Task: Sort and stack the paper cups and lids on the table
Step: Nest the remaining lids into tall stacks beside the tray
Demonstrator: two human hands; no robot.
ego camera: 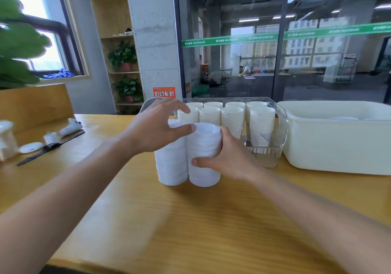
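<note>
Two stacks of white plastic lids stand upright side by side, touching, on the wooden table just in front of the clear plastic bin. The left lid stack is partly hidden behind a hand; the right lid stack shows its round, raised top lid. Inside the clear plastic bin, white paper cup stacks stand upright in two rows, rims up; the stack nearest the bin's right wall shows a faint blue print.
</note>
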